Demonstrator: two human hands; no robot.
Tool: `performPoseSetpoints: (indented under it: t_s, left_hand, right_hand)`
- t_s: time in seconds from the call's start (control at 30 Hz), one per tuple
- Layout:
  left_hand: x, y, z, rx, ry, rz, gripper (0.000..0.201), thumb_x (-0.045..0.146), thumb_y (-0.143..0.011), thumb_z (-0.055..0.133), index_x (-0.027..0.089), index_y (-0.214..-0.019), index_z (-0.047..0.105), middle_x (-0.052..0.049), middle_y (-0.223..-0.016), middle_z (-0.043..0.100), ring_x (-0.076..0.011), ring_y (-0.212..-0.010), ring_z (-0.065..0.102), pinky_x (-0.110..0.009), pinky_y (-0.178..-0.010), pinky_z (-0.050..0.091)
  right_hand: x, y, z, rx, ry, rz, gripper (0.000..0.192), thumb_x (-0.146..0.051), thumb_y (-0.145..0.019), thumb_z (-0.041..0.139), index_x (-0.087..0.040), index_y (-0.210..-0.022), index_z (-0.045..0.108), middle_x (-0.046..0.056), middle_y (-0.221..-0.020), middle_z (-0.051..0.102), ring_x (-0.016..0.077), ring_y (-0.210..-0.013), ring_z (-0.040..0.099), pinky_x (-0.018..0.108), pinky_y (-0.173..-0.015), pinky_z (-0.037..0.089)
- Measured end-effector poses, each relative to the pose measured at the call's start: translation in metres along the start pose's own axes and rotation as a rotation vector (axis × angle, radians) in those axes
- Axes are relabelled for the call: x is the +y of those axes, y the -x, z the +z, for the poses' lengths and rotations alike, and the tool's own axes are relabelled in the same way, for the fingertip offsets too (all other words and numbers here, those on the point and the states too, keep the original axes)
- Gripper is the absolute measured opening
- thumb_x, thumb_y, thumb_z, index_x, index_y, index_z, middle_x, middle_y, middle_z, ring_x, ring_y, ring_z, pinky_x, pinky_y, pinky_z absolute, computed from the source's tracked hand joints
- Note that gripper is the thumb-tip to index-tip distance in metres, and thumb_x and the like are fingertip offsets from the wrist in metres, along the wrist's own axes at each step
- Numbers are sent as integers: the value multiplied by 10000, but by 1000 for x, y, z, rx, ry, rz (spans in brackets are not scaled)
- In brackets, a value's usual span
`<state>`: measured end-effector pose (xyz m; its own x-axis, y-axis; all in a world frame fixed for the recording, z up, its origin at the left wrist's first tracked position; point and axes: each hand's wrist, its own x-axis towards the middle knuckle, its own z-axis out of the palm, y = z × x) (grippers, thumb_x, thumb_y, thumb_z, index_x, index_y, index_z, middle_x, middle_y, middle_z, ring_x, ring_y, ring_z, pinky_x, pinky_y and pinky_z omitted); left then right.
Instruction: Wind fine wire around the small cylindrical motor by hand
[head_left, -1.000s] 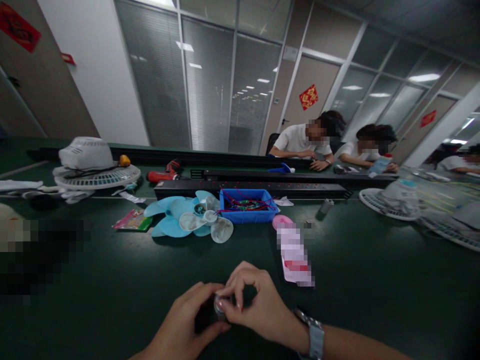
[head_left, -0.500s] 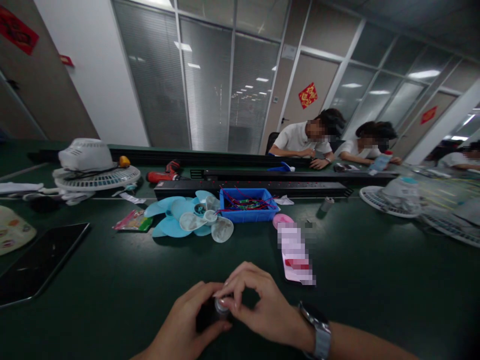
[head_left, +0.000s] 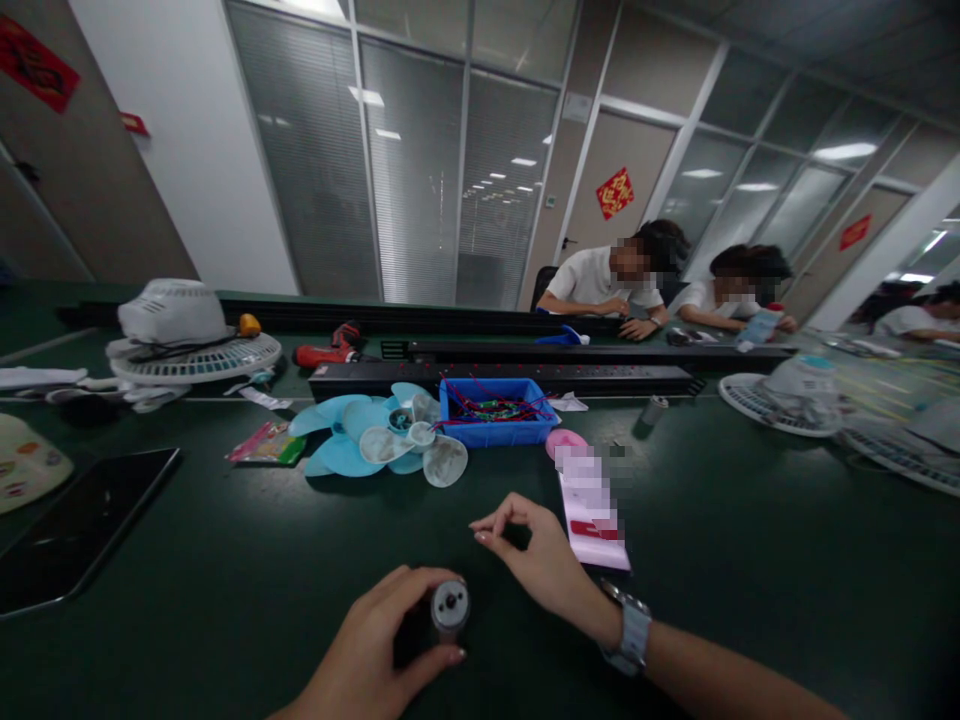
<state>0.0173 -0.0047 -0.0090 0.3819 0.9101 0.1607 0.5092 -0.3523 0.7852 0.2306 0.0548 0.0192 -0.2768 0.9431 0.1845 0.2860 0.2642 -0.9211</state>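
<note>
My left hand (head_left: 382,635) is closed around a small metal cylindrical motor (head_left: 450,607) that stands upright, its round end with a dark centre and small holes facing up. Thumb and index finger press its sides. Up and to the right, apart from the motor, hovers my right hand (head_left: 536,560), its thumb and fingertips pinched together. Whatever is in that pinch, if anything, is too small to make out. Just beyond the right hand lies a phone (head_left: 596,545) with a pink, lit screen.
Light-blue fan blades (head_left: 349,430), a blue bin (head_left: 499,430) of wired circuit boards and another metal cylinder (head_left: 656,405) sit farther back. A tablet (head_left: 82,520) lies left. Fan heads (head_left: 176,320), a red power drill (head_left: 330,348) and black rails (head_left: 510,377) line the back. People sit opposite.
My right hand has lifted off the top of the motor and moved up and right, uncovering its end. The left hand has stayed around the motor.
</note>
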Motion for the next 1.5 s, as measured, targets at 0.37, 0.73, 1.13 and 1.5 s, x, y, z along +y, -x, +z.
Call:
performPoseSetpoints:
  t_s: [0.37, 0.73, 1.13, 1.5]
  left_hand:
    - [-2, 0, 0, 2, -1, 5, 422, 201, -781, 748, 300, -1177, 640, -27, -1101, 707, -266, -991, 659, -371, -868, 522]
    - [-5, -1, 2, 29, 4, 39, 409, 179, -761, 742, 279, -1145, 640, -24, -1025, 706, -248, -911, 667, -337, -794, 533]
    - [-3, -3, 2, 13, 9, 92, 347, 158, -787, 715, 242, -1113, 631, -36, -988, 712, -232, -871, 695, -318, -762, 556]
    - [-12, -3, 6, 101, -10, 172, 414, 152, -728, 765, 268, -1102, 632, -10, -943, 722, -216, -811, 703, -280, -704, 555]
  right_hand:
    - [14, 5, -3, 36, 177, -33, 143, -78, -762, 733, -181, -770, 635, 42, -957, 686, 213, -977, 698, 374, -926, 503]
    - [-33, 23, 9, -3, -125, -121, 224, -161, -793, 759, -190, -679, 568, 11, -871, 764, 179, -897, 735, 291, -822, 561]
    - [-35, 33, 25, -52, -57, -362, 245, -9, -770, 730, -180, -643, 609, 3, -868, 773, 133, -841, 728, 221, -774, 535]
    - [-33, 29, 21, -103, -12, -390, 274, 55, -751, 687, -173, -629, 597, 0, -862, 770, 136, -859, 721, 231, -799, 517]
